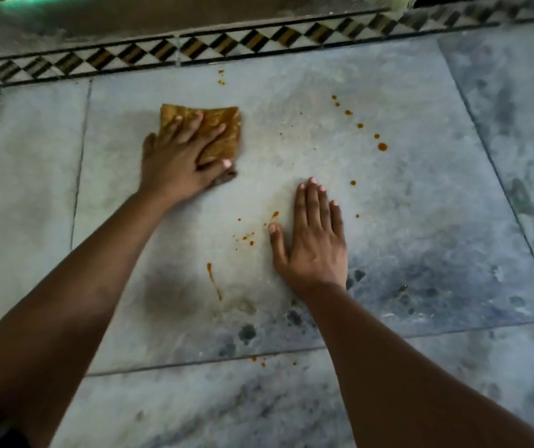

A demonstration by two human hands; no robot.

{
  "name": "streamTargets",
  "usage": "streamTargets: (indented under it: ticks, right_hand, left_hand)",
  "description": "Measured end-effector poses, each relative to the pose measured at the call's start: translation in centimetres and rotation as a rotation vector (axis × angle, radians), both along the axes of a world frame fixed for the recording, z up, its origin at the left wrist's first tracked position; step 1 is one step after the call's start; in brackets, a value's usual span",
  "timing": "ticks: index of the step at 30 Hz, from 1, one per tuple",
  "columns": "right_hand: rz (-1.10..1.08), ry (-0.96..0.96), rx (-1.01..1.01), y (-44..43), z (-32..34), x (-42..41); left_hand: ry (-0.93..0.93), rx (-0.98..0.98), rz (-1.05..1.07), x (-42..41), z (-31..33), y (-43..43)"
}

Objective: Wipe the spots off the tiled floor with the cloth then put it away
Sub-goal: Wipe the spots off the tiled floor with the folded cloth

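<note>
With the left hand (175,163) pressing spread fingers (191,122) flat on the folded brown cloth (217,124), and the right hand (312,240) open-palmed beside it, orange spots (382,146) right of the cloth risk smearing across the grey marbled tiled floor (421,205).

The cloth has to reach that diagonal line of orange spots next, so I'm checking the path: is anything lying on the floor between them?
Nothing visible does. The cloth lies flat under the left hand, and only bare tile separates it from the line of orange spots. The right hand rests flat nearer the camera, below that path.
</note>
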State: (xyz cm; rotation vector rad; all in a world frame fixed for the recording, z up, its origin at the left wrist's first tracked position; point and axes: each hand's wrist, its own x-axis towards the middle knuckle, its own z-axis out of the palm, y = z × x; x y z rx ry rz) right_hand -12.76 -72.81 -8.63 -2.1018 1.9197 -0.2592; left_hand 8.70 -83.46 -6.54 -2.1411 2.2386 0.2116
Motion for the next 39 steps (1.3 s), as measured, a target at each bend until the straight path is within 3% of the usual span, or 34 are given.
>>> streamTargets:
  ticks: [6,9,13,17,21,25,29,32,35,39]
  right_hand:
    - [0.006,0.003,0.015,0.0,0.1,0.0]
    - [-0.002,0.011,0.016,0.0,0.4,0.1]
    - [0.001,0.013,0.024,0.0,0.4,0.1]
    - [0.008,0.019,0.029,0.0,0.4,0.0]
    - [0.013,0.021,0.03,0.0,0.3,0.0]
    - [0.01,0.015,0.016,0.0,0.3,0.1]
    - [-0.006,0.005,-0.002,0.0,0.2,0.1]
    - [-0.012,-0.006,-0.01,0.0,0.1,0.1]
    - [-0.008,0.0,-0.022,0.0,0.0,0.1]
    - [-0.003,0.005,-0.015,0.1,-0.1,0.0]
  left_hand:
    - [0.106,0.089,0.271,0.5,1.5,-10.5]
    - [0.188,0.167,0.152,-3.8,2.4,-11.5]
    - [0.108,0.164,-0.105,-3.0,1.4,-5.4]
    - [0.019,0.096,0.032,1.3,1.2,-5.2]
    - [0.15,0.137,0.197,-2.2,1.7,-10.9]
    - [0.121,0.144,0.035,-6.5,1.4,-9.4]
    - [0.05,-0.018,-0.171,-3.7,0.3,-2.3]
    - [-0.024,-0.099,-0.055,-1.0,0.0,-2.9]
    - [0.021,-0.063,0.077,-2.4,0.1,-7.8]
    - [0.003,0.037,-0.016,-8.2,0.0,-9.7]
